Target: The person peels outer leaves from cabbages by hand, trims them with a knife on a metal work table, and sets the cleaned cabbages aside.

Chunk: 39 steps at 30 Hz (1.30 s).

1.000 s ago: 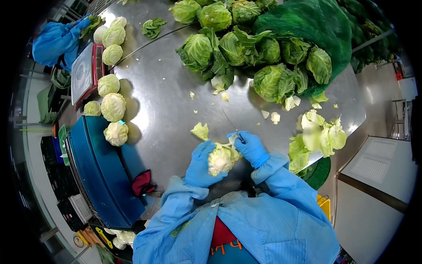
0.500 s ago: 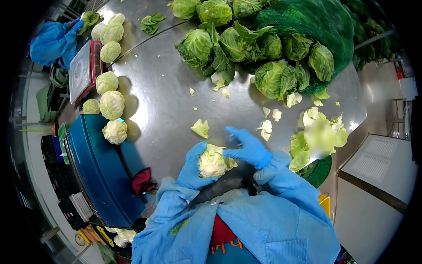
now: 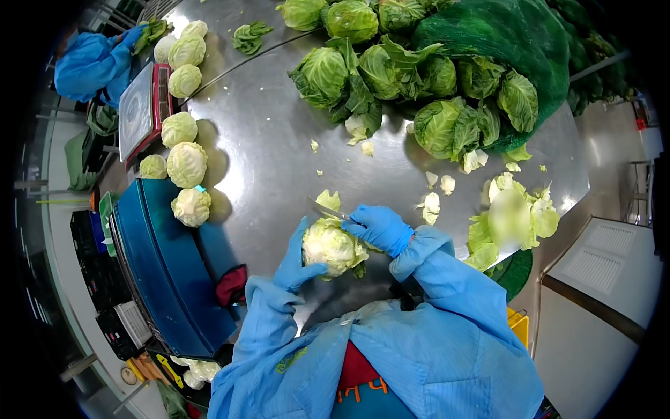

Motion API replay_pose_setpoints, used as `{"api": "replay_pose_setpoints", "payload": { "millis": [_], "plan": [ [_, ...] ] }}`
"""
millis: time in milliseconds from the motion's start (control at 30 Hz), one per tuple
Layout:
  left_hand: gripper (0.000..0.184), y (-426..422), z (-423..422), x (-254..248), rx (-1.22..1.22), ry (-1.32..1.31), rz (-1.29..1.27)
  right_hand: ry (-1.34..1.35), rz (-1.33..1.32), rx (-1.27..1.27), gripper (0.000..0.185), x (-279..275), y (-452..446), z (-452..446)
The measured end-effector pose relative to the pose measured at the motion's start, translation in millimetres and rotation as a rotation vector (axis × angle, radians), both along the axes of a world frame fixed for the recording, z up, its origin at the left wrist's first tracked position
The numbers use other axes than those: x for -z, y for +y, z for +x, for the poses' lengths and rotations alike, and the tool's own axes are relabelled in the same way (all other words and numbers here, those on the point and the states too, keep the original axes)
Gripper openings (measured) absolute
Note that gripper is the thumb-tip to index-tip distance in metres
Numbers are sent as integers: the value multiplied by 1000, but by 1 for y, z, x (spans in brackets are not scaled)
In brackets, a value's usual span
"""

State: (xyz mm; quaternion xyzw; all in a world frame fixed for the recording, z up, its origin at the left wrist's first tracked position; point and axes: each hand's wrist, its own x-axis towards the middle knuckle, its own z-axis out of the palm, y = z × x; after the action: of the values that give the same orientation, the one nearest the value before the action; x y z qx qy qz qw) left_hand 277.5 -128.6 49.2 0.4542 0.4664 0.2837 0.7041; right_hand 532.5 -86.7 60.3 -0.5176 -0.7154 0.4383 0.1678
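Observation:
A pale trimmed cabbage [image 3: 332,246] sits in my left hand [image 3: 296,260], whose gloved fingers and thumb wrap its left side. My right hand [image 3: 379,228], gloved in blue, grips a small knife [image 3: 325,209]; the handle is mostly hidden in my fingers. The blade points left, just above the cabbage's far edge. Beyond the blade lies a loose pale-green leaf [image 3: 329,200] on the steel table [image 3: 265,160]. Some green leaf still hangs on the cabbage's right side.
Untrimmed cabbages [image 3: 436,129] spill from a green mesh bag [image 3: 506,49] at the back. Trimmed cabbages [image 3: 187,165] line the left edge beside a scale [image 3: 139,112] and a blue bin [image 3: 167,269]. Cut leaves [image 3: 481,241] are heaped at right. Another person's blue sleeve [image 3: 91,66] shows far left.
My right hand has moved left and down, its fingers closing, and the knife blade now shows over the cabbage. The cabbage has turned in my left hand, showing more of its pale face.

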Motion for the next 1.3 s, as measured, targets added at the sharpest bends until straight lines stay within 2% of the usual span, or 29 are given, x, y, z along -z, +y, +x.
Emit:
{"api": "replay_pose_setpoints", "payload": {
  "millis": [100, 233, 433, 500, 700, 833, 933, 1000, 1033, 1067, 1100, 1167, 1200, 1233, 1300],
  "plan": [
    [111, -16, 17, 17, -259, 288, -78, 59, -91, -10, 39, -1, 0, -4],
    [105, -19, 14, 20, -257, 156, -69, 228, -215, 62, 35, 5, -5, 1],
    [97, -14, 0, 6, -138, -91, -135, 320, -556, 350, 31, 5, -26, 12],
    [91, -13, 2, 2, -111, -123, -119, 433, -637, 432, 33, 4, -29, 18],
    [96, -4, 19, -7, -32, -242, -231, 591, -787, 458, 32, -21, -21, 29],
    [97, -4, 23, 12, 4, -453, -260, 705, -847, 500, 33, -28, -18, 33],
    [98, 1, 31, 12, 19, -537, -217, 872, -864, 686, 32, -32, -18, 45],
    [97, 3, 35, -6, 22, -651, -165, 843, -716, 886, 30, -12, -23, 62],
    [93, 1, 32, 13, -112, -640, -304, 881, -617, 897, 28, -4, -25, 77],
    [88, -3, 28, 47, -247, -626, -442, 728, -550, 1001, 26, 3, -25, 93],
    [87, -7, 25, 50, -339, -668, -511, 599, -482, 1063, 22, 18, -29, 115],
    [88, -14, 22, 24, -487, -813, -570, -121, 318, 963, 20, 15, -27, 131],
    [91, -16, 22, 5, -537, -916, -566, -248, 463, 910, 20, 9, -27, 131],
    [93, -14, 23, -1, -500, -834, -498, -386, 611, 867, 21, 2, -26, 130],
    [96, -8, 27, -10, -423, -670, -368, -202, 419, 899, 25, -11, -34, 112]
  ]
}}
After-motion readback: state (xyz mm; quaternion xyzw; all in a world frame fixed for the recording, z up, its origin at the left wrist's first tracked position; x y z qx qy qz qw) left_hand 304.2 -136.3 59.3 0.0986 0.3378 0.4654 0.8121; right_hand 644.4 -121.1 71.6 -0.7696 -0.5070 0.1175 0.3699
